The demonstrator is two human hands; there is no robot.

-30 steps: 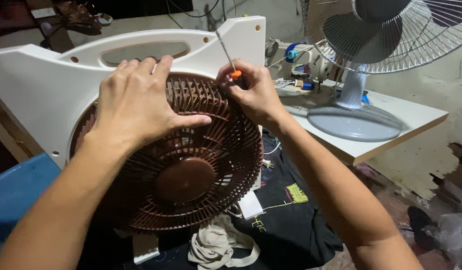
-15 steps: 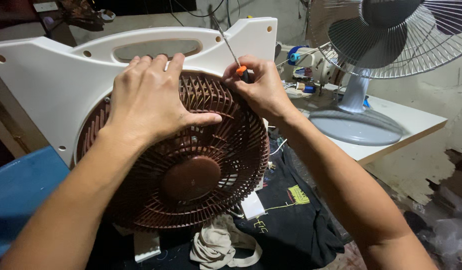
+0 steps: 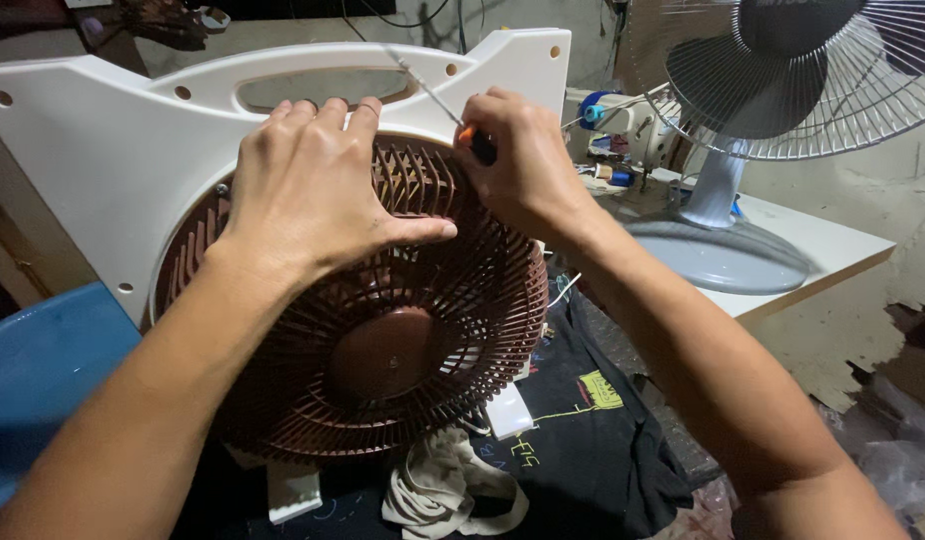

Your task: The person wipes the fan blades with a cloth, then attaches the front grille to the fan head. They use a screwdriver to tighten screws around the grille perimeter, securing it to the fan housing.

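- The left hand (image 3: 308, 190) lies flat on the upper part of the brown round grille (image 3: 383, 320), its fingers spread apart and pressing on the ribs, thumb stretched toward the right.
- The right hand (image 3: 518, 165) has its fingers clamped on a screwdriver (image 3: 453, 115) with an orange collar, the thin shaft slanting up and left across the white fan housing (image 3: 103, 170).
- The grille sits in the round opening of the housing, which stands tilted in front of the person.
- A grey standing fan (image 3: 718, 250) rests on the white tabletop (image 3: 833, 240) to the right.
- A beige rag (image 3: 443, 490) lies below the grille on dark cloth (image 3: 583, 440).
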